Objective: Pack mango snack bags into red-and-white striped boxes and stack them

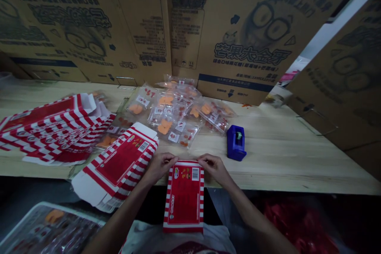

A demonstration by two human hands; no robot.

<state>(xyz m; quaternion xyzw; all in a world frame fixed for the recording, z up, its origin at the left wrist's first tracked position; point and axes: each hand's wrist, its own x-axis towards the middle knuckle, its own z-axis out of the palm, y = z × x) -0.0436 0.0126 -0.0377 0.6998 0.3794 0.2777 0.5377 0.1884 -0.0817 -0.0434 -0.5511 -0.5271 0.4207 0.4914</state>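
Observation:
A red box with striped red-and-white edges lies in front of me, its near end against my shirt and its far end at the table edge. At its far left corner, my left hand pinches the box between closed fingers. My right hand grips the far right corner the same way. Whether the far flap is fully closed is hard to tell. Just beyond my right hand stands a blue tape dispenser. A stack of flat red striped boxes lies left of my left hand.
Clear packets with orange pieces are heaped mid-table. More striped boxes lie at the left. Large cardboard cartons wall the back. A white crate holds packets below left; red plastic is below right.

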